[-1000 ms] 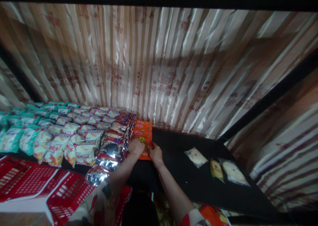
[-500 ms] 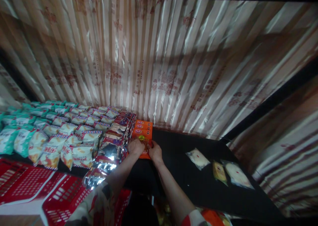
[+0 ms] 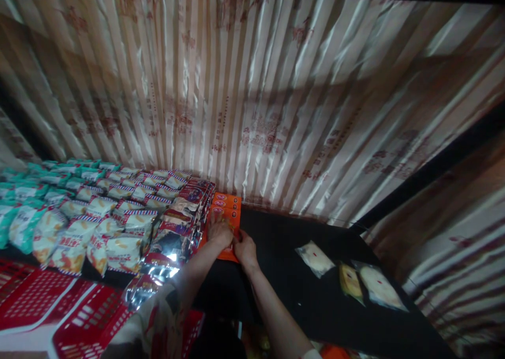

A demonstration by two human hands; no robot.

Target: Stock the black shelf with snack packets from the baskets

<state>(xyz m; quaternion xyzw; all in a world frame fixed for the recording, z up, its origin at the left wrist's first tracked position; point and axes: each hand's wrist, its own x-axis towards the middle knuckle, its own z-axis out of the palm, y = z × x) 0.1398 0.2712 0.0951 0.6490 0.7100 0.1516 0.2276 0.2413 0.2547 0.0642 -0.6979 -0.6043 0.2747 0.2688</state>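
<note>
Orange snack packets (image 3: 232, 213) lie in an overlapping row on the black shelf (image 3: 276, 275), beside the dark red and silver packets. My left hand (image 3: 221, 232) rests on top of the front orange packet, its fingers spread out over the face. At the packet's right edge is my right hand (image 3: 245, 248), with its fingers curled against that edge and pinching it. The right fingertips are partly hidden. Dark red and silver foil packets (image 3: 173, 238) lie in a layered column just left of my left hand.
Rows of white chip bags (image 3: 122, 248) and green bags (image 3: 27, 225) fill the left side. Red baskets (image 3: 87, 317) stand in front below. Two clear bags with pale contents (image 3: 315, 259) and a yellow packet (image 3: 350, 281) lie right. A printed curtain (image 3: 260, 112) hangs behind.
My left hand's fingers have gone from curled to spread over the orange packet. The right hand stays at the packet's edge. The view has shifted slightly.
</note>
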